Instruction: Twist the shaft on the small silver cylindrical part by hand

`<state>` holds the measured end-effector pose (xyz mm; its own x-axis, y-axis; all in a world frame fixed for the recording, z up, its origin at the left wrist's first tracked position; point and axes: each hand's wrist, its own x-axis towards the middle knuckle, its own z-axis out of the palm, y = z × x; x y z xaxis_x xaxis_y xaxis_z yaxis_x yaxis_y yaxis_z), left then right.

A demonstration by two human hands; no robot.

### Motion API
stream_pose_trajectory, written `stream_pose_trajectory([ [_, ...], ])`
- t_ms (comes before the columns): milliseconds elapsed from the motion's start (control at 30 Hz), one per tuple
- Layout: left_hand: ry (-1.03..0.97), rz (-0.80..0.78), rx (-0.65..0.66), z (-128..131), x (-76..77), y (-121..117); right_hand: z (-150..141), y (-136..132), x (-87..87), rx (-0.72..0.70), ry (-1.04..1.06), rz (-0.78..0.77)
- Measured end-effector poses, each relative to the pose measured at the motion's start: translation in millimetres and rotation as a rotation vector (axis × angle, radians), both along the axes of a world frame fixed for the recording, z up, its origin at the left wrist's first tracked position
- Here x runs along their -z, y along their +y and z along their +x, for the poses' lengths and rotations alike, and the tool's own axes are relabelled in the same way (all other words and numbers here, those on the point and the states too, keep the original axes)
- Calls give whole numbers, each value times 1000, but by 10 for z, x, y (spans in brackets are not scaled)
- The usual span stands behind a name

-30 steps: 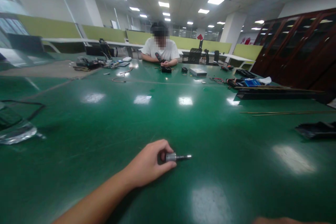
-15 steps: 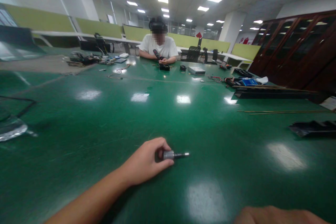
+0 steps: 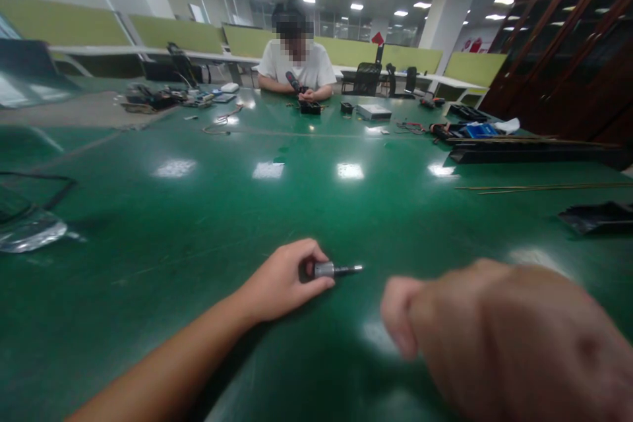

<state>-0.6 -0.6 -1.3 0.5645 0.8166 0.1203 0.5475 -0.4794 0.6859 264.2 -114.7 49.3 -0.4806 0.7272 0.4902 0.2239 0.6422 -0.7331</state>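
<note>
Metal cylinder [image 3: 324,269] pinched by the left hand [image 3: 283,281] at six o'clock, over a green surface [image 3: 237,211].
Likely stiff and smooth, it is best gripped around its sides, not its thin shaft [image 3: 348,270]. The right hand [image 3: 494,336], at four o'clock, is blurred; its grip cannot be told.

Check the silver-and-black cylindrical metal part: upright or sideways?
Sideways: the silver-and-black cylindrical metal part points its narrow tip rightward, the left hand gripping its thicker end.
</note>
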Motion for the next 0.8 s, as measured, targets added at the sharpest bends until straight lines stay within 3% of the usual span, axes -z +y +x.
stream_pose_trajectory([
  [67,-4,14,9,2,2,-7,-192,381,-83,50,49,-64],
  [133,5,11,10,0,4,-11,-327,719,-63,195,63,-62],
  [200,18,2,9,-5,6,-10,-388,960,55,270,-36,-36],
  [267,29,1,11,-11,9,-5,-389,1093,227,196,-137,-5],
  [367,41,14,14,-14,16,1,-351,1151,455,87,-228,-35],
  [467,53,22,14,-13,19,0,-351,1145,575,59,-289,-48],
  [800,54,22,-19,5,23,-7,-504,1098,680,179,-346,-32],
])
